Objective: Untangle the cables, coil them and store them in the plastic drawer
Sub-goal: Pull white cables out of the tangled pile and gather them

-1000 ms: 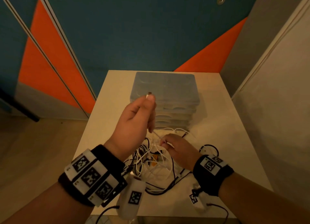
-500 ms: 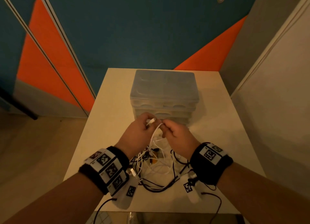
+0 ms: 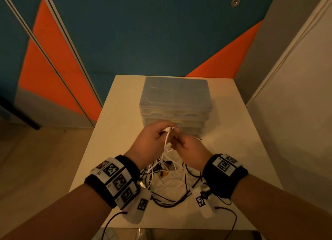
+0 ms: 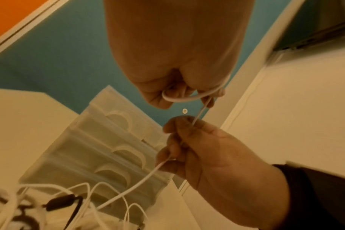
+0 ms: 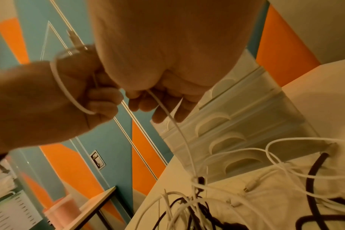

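Both hands meet just in front of the translucent plastic drawer unit [image 3: 176, 99], above a tangle of white and dark cables [image 3: 167, 175] on the table. My left hand [image 3: 161, 132] grips one white cable [image 3: 167, 137], which curves in a small loop [image 4: 179, 98] at its curled fingers. My right hand [image 3: 177, 141] pinches the same white cable [image 5: 167, 112] a little lower. From there it runs down into the tangle [image 5: 207, 202]. The unit's drawers [image 5: 236, 124] are all closed.
The small beige table [image 3: 115, 132] stands against a blue and orange wall, with a pale wall close on the right. Thin dark leads [image 3: 231, 214] from my wrist cameras hang near the front edge. Another table with a pink cup [image 5: 59, 207] stands further left.
My left hand came down from its raised position with the cable end. My right hand rose from the tangle, and the two now hold the white cable close together by the drawers.
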